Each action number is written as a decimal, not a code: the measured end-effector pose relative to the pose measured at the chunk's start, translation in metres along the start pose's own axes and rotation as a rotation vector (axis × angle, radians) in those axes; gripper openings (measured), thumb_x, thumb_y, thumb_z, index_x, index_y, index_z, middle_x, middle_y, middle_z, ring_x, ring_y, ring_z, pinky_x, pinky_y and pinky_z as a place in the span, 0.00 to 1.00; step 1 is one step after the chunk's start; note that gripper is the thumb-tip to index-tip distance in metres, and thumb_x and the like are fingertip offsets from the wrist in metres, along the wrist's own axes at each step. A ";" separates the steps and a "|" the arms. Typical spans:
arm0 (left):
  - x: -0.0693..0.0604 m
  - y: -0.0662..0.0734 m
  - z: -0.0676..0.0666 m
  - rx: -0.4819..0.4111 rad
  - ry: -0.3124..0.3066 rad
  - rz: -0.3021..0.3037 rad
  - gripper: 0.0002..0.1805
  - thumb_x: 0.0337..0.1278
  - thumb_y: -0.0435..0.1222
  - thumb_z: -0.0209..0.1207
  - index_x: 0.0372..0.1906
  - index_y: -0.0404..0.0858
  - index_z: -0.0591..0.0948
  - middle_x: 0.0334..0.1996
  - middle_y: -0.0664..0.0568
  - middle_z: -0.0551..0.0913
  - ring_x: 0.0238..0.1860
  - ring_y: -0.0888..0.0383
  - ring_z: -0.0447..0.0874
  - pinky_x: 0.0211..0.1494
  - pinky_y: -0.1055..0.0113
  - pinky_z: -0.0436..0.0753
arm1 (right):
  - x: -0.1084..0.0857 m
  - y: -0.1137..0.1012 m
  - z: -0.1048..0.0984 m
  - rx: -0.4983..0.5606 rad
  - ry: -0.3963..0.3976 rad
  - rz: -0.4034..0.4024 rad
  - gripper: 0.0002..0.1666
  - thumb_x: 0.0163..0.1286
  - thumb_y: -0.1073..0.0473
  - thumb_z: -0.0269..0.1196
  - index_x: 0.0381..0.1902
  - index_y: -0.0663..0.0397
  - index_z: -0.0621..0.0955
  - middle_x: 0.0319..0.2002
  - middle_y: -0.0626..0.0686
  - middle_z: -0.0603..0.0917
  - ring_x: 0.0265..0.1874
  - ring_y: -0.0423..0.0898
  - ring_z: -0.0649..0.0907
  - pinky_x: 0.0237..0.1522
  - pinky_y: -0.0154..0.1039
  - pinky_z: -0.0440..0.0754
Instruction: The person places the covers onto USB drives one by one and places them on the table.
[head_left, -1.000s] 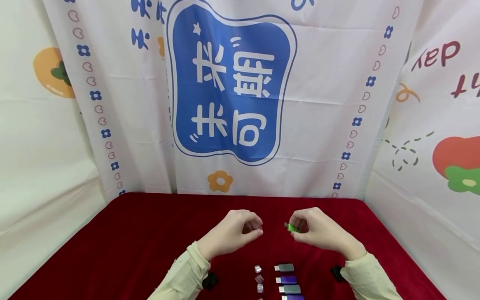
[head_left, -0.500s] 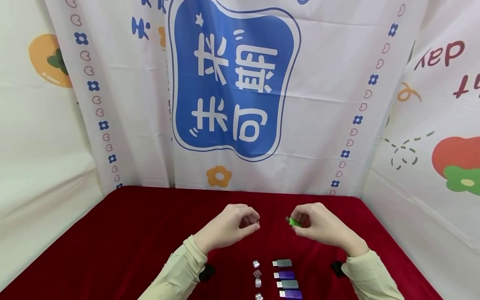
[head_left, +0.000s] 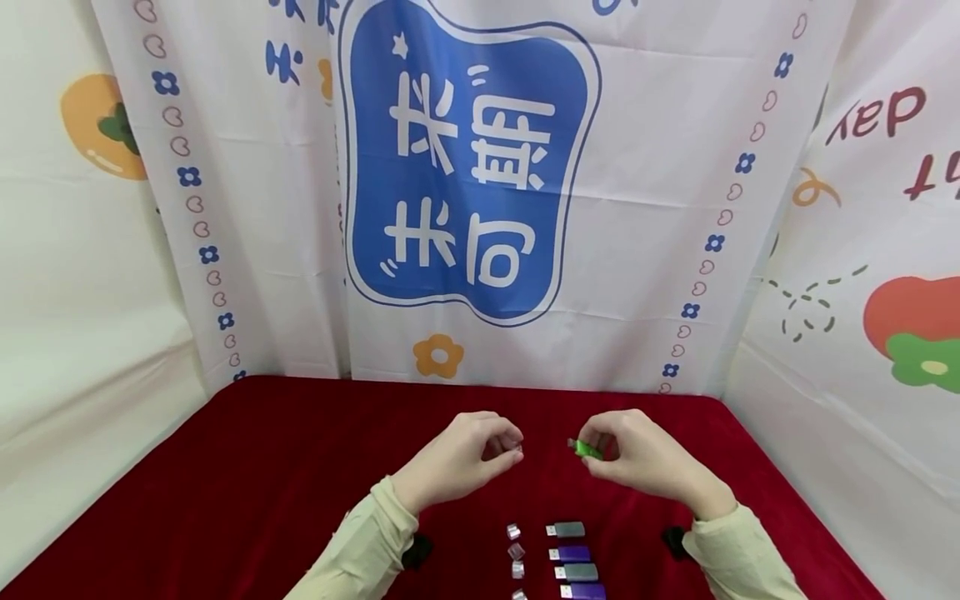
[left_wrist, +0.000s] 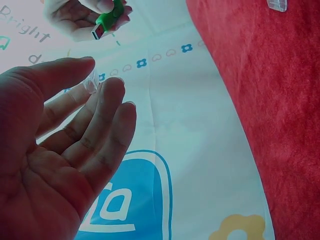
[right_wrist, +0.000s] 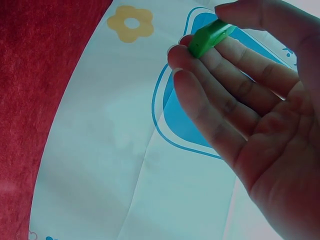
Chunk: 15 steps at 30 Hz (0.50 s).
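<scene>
We find the left hand (head_left: 457,462) near lower centre, thumb and fingertips drawn almost together on a small clear plastic cap (left_wrist: 91,82), the other fingers loosely bent. Just right of it, the right hand (head_left: 641,462) pinches a bright green plastic flash drive (head_left: 588,450), its bare metal plug (left_wrist: 98,32) pointing left toward the cap; the two are apart, above the deep red cloth (head_left: 300,500). Risks, as we judge them: the cap is tiny and probably slick, so a light pinch could let it slip; a plug meeting it off-line could skew it or knock it loose. Dropped, it might land near the loose clear caps (head_left: 517,570) and the grey flash drives (head_left: 581,572) and purple flash drives (head_left: 577,554) at the bottom edge. Against half a second ago: gap between hands looks slightly narrower, both pinches unchanged; everything sits a little lower in frame, probably head movement.
</scene>
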<state>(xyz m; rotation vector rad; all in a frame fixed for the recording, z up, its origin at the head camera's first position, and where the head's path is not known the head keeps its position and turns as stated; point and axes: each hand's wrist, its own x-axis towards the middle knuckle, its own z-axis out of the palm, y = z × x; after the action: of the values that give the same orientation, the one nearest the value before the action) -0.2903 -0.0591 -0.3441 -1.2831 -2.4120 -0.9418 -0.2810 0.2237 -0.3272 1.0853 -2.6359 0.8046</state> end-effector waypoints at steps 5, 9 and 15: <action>0.000 0.001 0.002 0.001 0.028 0.020 0.06 0.62 0.34 0.65 0.42 0.40 0.84 0.35 0.60 0.81 0.34 0.70 0.78 0.39 0.72 0.81 | 0.001 -0.002 0.001 -0.026 0.011 -0.039 0.12 0.58 0.68 0.71 0.31 0.45 0.82 0.27 0.37 0.80 0.25 0.37 0.79 0.29 0.34 0.81; 0.000 0.003 0.003 0.013 0.039 0.023 0.07 0.61 0.34 0.66 0.43 0.39 0.84 0.35 0.59 0.81 0.34 0.69 0.77 0.39 0.73 0.80 | 0.003 -0.004 0.002 -0.046 0.007 -0.059 0.12 0.58 0.68 0.71 0.31 0.45 0.82 0.27 0.37 0.80 0.26 0.37 0.79 0.29 0.35 0.81; 0.001 0.004 0.008 0.028 0.018 0.012 0.07 0.62 0.35 0.65 0.43 0.40 0.84 0.35 0.60 0.80 0.34 0.69 0.77 0.40 0.76 0.79 | 0.002 -0.003 0.005 -0.056 0.003 -0.050 0.11 0.57 0.67 0.71 0.31 0.46 0.83 0.27 0.37 0.79 0.26 0.37 0.79 0.29 0.36 0.81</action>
<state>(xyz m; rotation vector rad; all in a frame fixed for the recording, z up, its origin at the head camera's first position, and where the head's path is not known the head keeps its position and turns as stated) -0.2867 -0.0516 -0.3475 -1.2726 -2.3928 -0.9096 -0.2799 0.2180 -0.3288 1.1293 -2.6012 0.7180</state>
